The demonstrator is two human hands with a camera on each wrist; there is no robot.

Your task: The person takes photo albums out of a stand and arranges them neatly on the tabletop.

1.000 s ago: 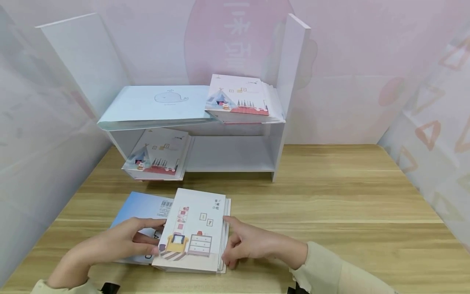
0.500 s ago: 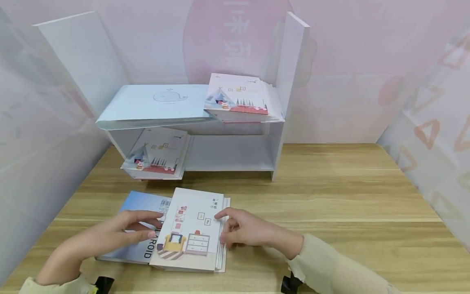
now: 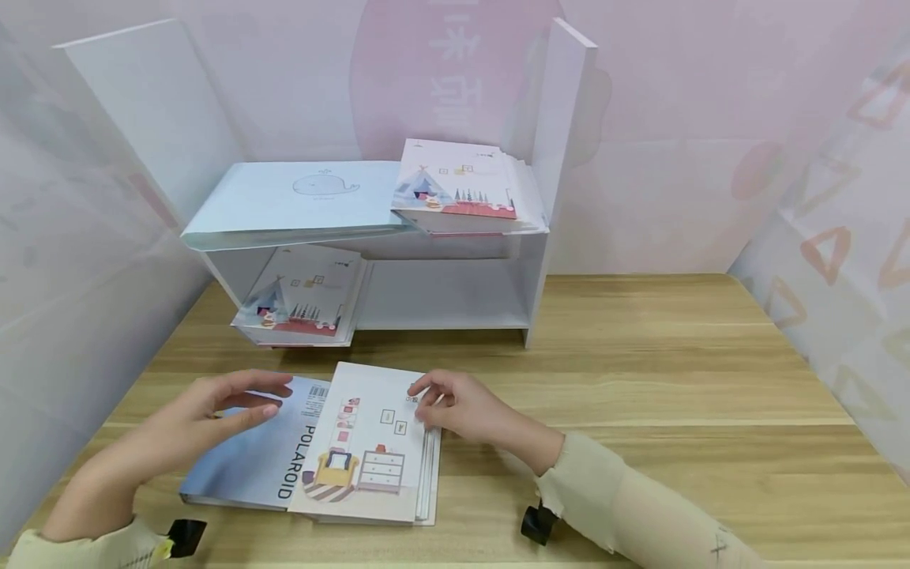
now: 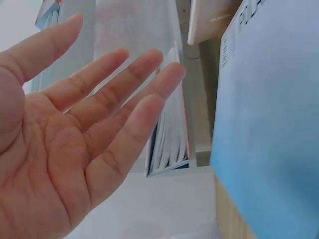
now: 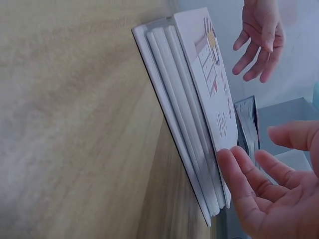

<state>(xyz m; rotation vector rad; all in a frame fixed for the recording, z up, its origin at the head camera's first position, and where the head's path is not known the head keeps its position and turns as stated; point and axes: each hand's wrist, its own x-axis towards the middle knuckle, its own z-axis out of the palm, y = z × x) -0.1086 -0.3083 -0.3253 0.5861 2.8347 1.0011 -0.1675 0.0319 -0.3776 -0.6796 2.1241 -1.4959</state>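
Observation:
A white photo album [image 3: 370, 442] with a yellow armchair and a drawer chest on its cover lies near the table's front. Its left side overlaps a blue album [image 3: 249, 458] lettered POLAROID. Over the blue album's upper left part hovers my left hand [image 3: 220, 411], fingers loosely spread and holding nothing; its bare palm [image 4: 65, 149] shows in the left wrist view. My right hand [image 3: 462, 407] is at the white album's upper right corner, fingers relaxed. In the right wrist view the right fingertips [image 5: 227, 159] are right at the cover's edge, and the page stack [image 5: 184, 109] shows.
A white shelf [image 3: 455, 292] stands behind the albums. On its top lie a pale blue whale album [image 3: 306, 197] and a tent-cover album [image 3: 462, 186]. A similar tent album [image 3: 306, 292] sits in the lower left and juts forward. Wooden tabletop [image 3: 675, 395] extends to the right.
Both hands have risen off the albums' sides and moved away from the front edge, the left also drawing leftward. More of the blue album shows. The white album stays nearly in place.

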